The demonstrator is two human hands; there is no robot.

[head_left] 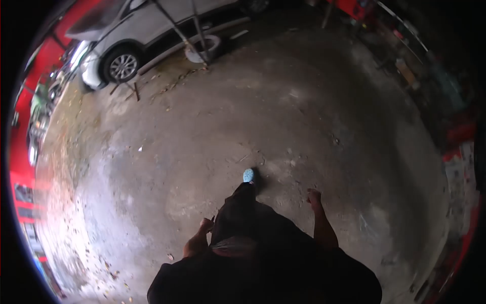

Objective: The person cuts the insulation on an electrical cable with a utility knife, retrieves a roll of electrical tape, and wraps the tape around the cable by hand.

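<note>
My left hand (205, 225) hangs low beside my dark trousers, its fingers curled. A small, thin dark tip shows at its fingers, too dim to name. On the other side, my right hand (314, 195) is held out over the concrete floor (283, 131), closed into a loose fist with nothing visible in it. Ahead of my body, one foot in a light blue shoe (248, 176) shows on the floor. Neither hand touches anything around it, apart from the dark tip at the left one.
A silver car (167, 25) stands at the upper left with its front wheel (122, 64) showing. Near it, slanting poles meet a tire (203, 49) on the floor. Red walls (23, 152) edge the left. Blurred clutter (405, 73) lines the right. Leaves and debris dot the floor.
</note>
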